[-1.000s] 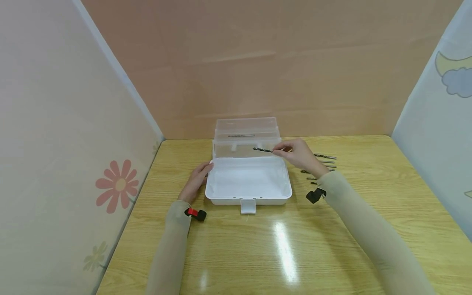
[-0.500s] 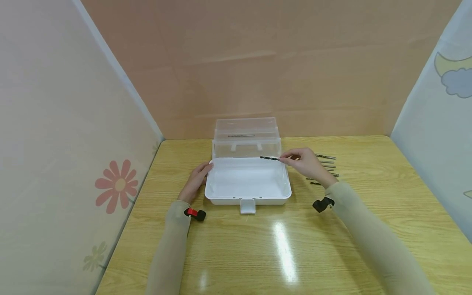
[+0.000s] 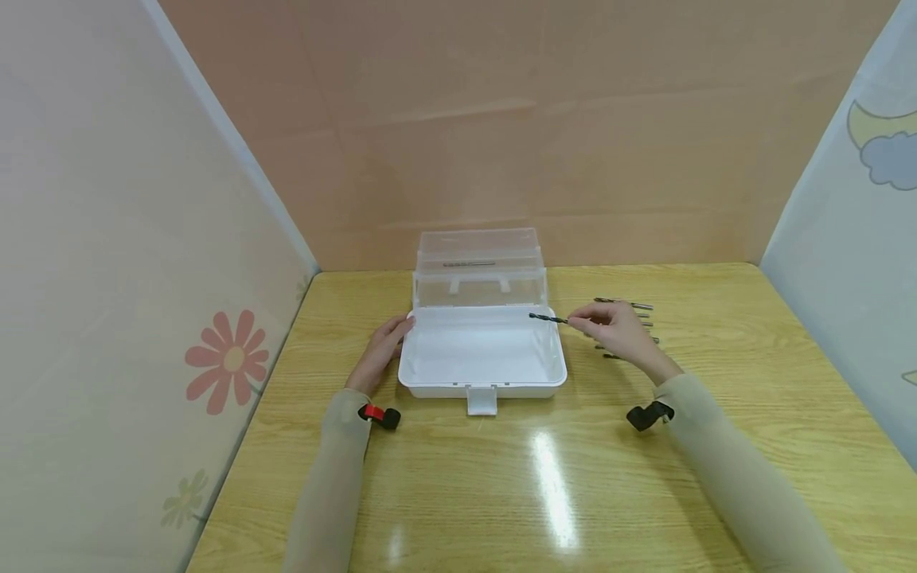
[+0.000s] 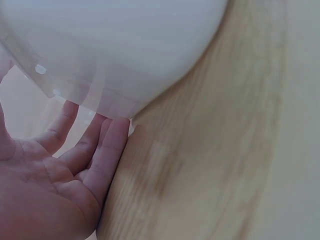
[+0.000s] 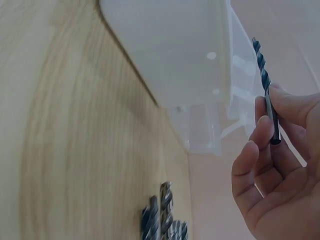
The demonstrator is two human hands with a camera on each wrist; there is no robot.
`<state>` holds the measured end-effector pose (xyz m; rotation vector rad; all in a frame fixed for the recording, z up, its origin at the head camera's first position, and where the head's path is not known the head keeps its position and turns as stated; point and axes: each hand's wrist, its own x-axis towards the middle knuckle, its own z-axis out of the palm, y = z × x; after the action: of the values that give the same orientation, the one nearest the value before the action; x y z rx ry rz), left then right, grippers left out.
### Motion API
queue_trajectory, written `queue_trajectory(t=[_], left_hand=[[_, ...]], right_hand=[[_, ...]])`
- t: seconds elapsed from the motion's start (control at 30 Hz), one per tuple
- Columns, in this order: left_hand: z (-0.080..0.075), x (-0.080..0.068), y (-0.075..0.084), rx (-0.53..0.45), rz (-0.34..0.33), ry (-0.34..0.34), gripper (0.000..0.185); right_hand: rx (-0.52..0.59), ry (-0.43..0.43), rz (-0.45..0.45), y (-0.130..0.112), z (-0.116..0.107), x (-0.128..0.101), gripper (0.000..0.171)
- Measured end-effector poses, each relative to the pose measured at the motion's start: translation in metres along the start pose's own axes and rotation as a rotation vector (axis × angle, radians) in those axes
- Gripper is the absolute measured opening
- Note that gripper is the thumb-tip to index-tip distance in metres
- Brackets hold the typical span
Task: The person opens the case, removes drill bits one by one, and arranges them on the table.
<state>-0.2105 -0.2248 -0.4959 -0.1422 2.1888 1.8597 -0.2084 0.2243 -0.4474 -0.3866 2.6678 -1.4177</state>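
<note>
My right hand (image 3: 618,330) pinches a dark twist drill bit (image 3: 548,317) between thumb and fingers, above the right rear corner of a white plastic box (image 3: 483,391). In the right wrist view the bit's spiral flutes (image 5: 262,62) point up and away, its smooth shank lying along the fingers. My left hand (image 3: 380,354) touches the box's left rear corner. Its fingers (image 4: 107,155) reach fairly straight against the outer wall in the left wrist view. The box stands with its clear lid (image 3: 478,288) swung back.
Several drill bits (image 3: 643,306) lie in a column on the wooden table (image 3: 458,493) right of the box, partly behind my right hand. Another thin bit (image 3: 469,263) lies in the opened clear lid section. The front latch (image 3: 482,401) hangs down. A brown backdrop (image 3: 458,143) rises behind.
My right hand, holding the drill bit, has moved right and toward me, from over the lid hinge to the box's right rear corner. The left hand and the box stay put.
</note>
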Motion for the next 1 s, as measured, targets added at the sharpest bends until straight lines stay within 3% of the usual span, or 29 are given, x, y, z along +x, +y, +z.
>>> queue_trajectory(t=[0.33, 0.7, 1.0], left_hand=[[-0.001, 0.000, -0.001, -0.020, -0.007, 0.013, 0.069], [0.000, 0.001, 0.000, -0.021, 0.014, 0.007, 0.067], [0.000, -0.001, 0.001, -0.013, 0.002, 0.003, 0.072]], right_hand=[[0.005, -0.004, 0.045, 0.022, -0.016, -0.025, 0.037], [-0.114, -0.010, 0.111, 0.049, -0.034, -0.060, 0.038], [-0.255, -0.035, 0.096, 0.061, -0.042, -0.075, 0.029]])
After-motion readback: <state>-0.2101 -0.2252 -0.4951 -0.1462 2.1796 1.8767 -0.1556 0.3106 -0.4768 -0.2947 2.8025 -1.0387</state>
